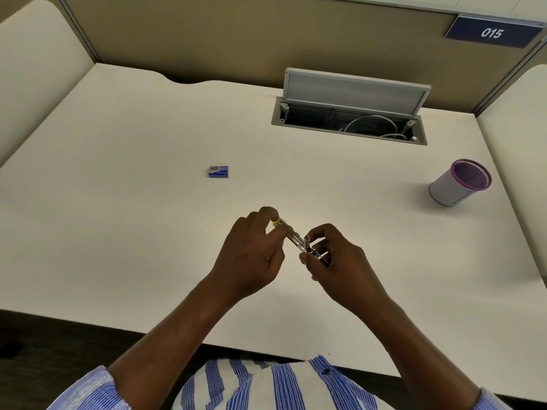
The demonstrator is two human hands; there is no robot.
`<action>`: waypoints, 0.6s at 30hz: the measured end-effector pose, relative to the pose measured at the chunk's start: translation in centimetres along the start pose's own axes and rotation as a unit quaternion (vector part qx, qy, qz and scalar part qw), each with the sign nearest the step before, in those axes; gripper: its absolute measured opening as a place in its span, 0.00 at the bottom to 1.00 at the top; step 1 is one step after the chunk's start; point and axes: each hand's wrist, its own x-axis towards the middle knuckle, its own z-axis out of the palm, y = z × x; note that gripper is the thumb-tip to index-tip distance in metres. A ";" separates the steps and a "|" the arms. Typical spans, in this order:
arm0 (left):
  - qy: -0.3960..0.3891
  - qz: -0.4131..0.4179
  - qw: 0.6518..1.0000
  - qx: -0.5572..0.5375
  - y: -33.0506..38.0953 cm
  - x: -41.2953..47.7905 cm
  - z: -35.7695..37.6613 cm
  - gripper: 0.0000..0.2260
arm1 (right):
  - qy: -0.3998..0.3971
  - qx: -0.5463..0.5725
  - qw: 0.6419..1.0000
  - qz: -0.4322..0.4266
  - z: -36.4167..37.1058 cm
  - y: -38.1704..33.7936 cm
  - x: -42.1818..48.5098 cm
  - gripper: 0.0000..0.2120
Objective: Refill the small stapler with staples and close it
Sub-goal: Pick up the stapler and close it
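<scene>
**Stapler held in both hands above the tabletop**

Stapler aside, the biggest thing in view is the pale cream tabletop (pixel 118 217), bounded at the back by tan partition walls; a dark blue plate with white digits 015 (pixel 492 32) is fixed to the upper right of the partition. Set into the rear of the tabletop is a grey cable hatch (pixel 349 113) with its lid tipped up, and white cables coil inside it. A person in a blue-and-white striped shirt (pixel 266 386) sits at the near edge, both forearms reaching forward. Well to the right stands a white cylindrical pen cup with a purple mesh rim (pixel 460 182). The left hand (pixel 251 255) and right hand (pixel 340 261) meet over the middle of the tabletop, near the front edge, and together hold the small clear-and-metal stapler with a yellow end (pixel 296 238). It lies slanted between them, yellow end up and to the left. The left fingers (pixel 268 214) pinch closed around that yellow end; the right fingers (pixel 319 232) curl closed on the lower metal end. Whether the stapler is open or shut cannot be told. Smallest, a little blue and silver box of staples (pixel 219 171) lies alone on the tabletop, well apart from the hands, to the upper left.
</scene>
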 end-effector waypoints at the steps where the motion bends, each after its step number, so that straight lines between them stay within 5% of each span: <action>1: 0.014 -0.018 0.999 -0.024 0.1 -0.1 0.2 0.13 | -0.004 -0.005 1.000 -0.001 -0.2 -0.1 0.0 0.09; 6: 0.056 -0.226 0.944 -0.232 0.4 -0.6 1.1 0.15 | -0.039 -0.097 0.994 -0.037 -2.3 -0.5 0.1 0.10; 10: -0.030 -0.399 0.798 -0.451 0.7 -0.1 1.7 0.11 | -0.078 -0.207 0.972 -0.080 -4.4 -1.4 0.4 0.11; 13: -0.052 -0.414 0.709 -0.568 1.3 0.0 1.7 0.13 | -0.089 -0.256 0.958 -0.091 -5.5 -2.0 0.7 0.12; 18: -0.039 -0.418 0.663 -0.620 1.7 0.3 1.9 0.12 | -0.083 -0.270 0.954 -0.102 -5.9 -2.4 1.0 0.14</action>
